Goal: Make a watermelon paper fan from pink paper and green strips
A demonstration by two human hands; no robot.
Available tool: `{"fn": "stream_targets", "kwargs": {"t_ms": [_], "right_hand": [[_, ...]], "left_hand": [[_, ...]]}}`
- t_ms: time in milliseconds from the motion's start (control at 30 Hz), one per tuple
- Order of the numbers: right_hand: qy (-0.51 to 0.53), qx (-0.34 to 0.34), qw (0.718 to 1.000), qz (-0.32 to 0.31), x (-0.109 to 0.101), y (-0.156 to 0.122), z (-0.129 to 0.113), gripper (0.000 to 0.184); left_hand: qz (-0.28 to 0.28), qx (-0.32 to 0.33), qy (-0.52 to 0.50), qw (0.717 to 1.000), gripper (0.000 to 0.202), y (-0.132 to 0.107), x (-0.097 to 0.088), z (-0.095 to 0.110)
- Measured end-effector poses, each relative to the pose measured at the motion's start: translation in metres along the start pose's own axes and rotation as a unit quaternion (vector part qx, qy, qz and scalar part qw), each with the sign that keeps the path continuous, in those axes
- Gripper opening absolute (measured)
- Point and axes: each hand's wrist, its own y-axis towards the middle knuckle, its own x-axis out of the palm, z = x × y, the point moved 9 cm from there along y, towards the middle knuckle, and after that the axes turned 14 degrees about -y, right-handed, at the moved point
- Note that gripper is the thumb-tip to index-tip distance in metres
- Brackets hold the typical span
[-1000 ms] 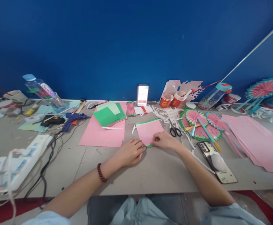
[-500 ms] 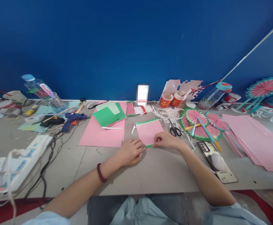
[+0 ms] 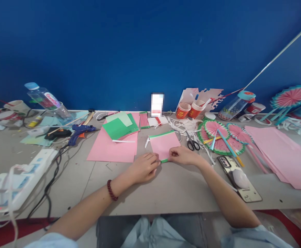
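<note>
A pink sheet of paper (image 3: 162, 143) with green strips along its far and near edges lies on the table in front of me. My left hand (image 3: 144, 167) is at its near left corner, fingers curled together and closed on the edge. At the near right corner, my right hand (image 3: 183, 155) pinches the same edge between thumb and fingers. Between the hands a short bit of the near green strip (image 3: 164, 161) shows; the fingers hide the rest. Black-handled scissors (image 3: 193, 144) lie just beyond my right hand.
Left are green paper sheets (image 3: 120, 128) on pink paper (image 3: 111, 151), a blue glue gun (image 3: 79, 132) and a power strip (image 3: 29, 182). Right are watermelon-patterned paper fans (image 3: 217, 132), a phone (image 3: 253, 191) under a white mouse (image 3: 240, 178), and more pink sheets (image 3: 281, 151). Red paper cups (image 3: 183, 111) stand behind.
</note>
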Motion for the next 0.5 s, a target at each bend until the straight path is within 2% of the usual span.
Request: {"fn": "stream_targets", "kwargs": {"t_ms": [500], "right_hand": [[-0.031,0.042,0.999,-0.009,0.0046,0.0017,-0.0016,0.012]], "left_hand": [[-0.033,-0.016,0.002,0.999,0.026,0.0022,0.006,-0.0012]]}}
